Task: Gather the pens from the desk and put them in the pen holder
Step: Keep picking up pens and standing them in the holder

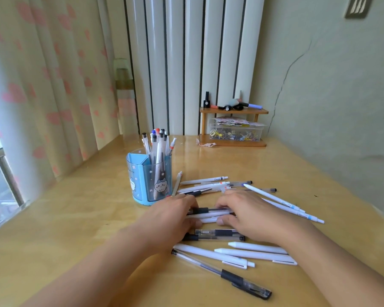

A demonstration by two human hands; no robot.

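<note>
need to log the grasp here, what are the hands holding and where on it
Both hands grip one small bundle of pens lying on the desk: left hand at its left end, right hand at its right end.

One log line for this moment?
both hands bunching pens | holder partly filled | loose pens on desk

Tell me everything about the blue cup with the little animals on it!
The blue translucent plastic pen holder stands upright on the wooden desk, left of the loose pens. It is round, split into compartments, with white cartoon animals and stars printed on it. Several pens stand inside it. The left hand is close by.
</note>
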